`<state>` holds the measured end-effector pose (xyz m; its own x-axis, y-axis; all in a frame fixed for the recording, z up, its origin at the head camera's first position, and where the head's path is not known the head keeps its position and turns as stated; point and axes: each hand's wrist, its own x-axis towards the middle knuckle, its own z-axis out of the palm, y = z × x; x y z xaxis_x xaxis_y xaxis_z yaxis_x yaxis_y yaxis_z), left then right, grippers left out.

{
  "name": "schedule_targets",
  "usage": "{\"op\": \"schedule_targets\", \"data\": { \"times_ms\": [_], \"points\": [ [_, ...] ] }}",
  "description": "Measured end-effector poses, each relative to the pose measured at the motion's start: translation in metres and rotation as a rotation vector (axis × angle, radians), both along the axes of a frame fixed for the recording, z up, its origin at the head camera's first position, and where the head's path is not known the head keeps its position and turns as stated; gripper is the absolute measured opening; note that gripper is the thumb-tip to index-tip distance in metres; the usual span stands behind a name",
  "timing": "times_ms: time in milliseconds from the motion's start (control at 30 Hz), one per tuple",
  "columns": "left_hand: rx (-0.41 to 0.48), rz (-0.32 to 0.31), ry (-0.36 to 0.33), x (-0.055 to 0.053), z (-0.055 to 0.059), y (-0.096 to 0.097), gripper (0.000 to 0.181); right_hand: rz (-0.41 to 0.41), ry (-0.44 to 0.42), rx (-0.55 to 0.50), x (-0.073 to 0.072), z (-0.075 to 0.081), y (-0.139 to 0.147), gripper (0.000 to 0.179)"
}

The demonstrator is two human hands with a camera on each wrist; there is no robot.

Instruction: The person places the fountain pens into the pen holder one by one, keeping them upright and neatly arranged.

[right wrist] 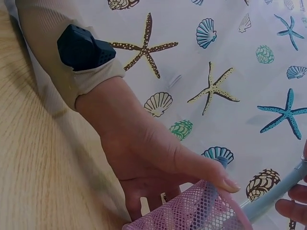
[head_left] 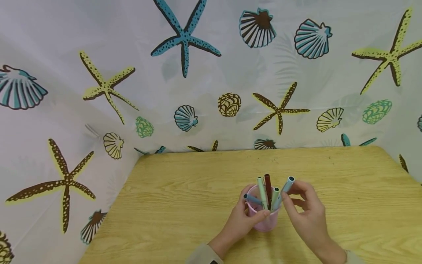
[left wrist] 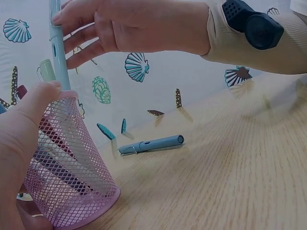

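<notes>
My left hand (head_left: 239,220) grips a pink mesh pen cup (head_left: 267,224) around its side, the thumb at the near rim. Leaning in the cup are a dark red pen (head_left: 267,183), a light green pen (head_left: 262,189), another green pen (head_left: 275,193) and a blue pen (head_left: 252,199). On the cup's right, my right hand (head_left: 311,216) pinches a light blue pen (head_left: 287,186) between thumb and fingers. That pen stands at a slant, its lower end at the rim in the left wrist view.
A blue-grey pen (left wrist: 152,144) lies on the wood-grain table (head_left: 178,205), beyond the cup in the left wrist view. White cloth (head_left: 211,84) printed with starfish and shells borders the table at the back and sides. Each wrist wears a dark device (left wrist: 261,28).
</notes>
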<state>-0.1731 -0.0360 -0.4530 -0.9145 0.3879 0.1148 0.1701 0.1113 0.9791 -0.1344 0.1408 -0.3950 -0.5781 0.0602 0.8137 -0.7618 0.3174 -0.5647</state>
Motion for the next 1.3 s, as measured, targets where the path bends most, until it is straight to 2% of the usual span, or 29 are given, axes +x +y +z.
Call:
{"op": "schedule_targets", "data": {
  "times_ms": [100,167,233,433,533,867,1300],
  "points": [
    [-0.002,-0.001,-0.014,0.004,0.010,0.000,0.070,-0.020,-0.067,0.026,0.000,-0.009,0.002,0.040],
    [0.000,-0.002,-0.016,0.005,0.012,0.000,0.069,-0.034,-0.108,0.041,0.000,-0.013,0.003,0.039],
    [0.002,0.000,-0.015,0.004,0.010,0.000,0.069,-0.047,-0.125,0.061,0.000,-0.015,0.004,0.037],
    [-0.017,0.008,-0.001,-0.004,-0.008,0.001,0.069,-0.084,-0.149,0.117,-0.001,-0.021,0.004,0.035],
    [-0.017,0.005,0.009,-0.007,-0.012,0.002,0.069,-0.099,-0.156,0.145,-0.002,-0.026,0.005,0.035],
    [0.018,0.003,0.014,-0.008,-0.013,0.003,0.067,-0.111,-0.150,0.220,-0.004,-0.033,0.007,0.032],
    [-0.007,0.011,0.027,-0.006,-0.011,0.003,0.065,-0.127,-0.268,0.267,-0.003,-0.037,0.014,0.023]
  ]
}}
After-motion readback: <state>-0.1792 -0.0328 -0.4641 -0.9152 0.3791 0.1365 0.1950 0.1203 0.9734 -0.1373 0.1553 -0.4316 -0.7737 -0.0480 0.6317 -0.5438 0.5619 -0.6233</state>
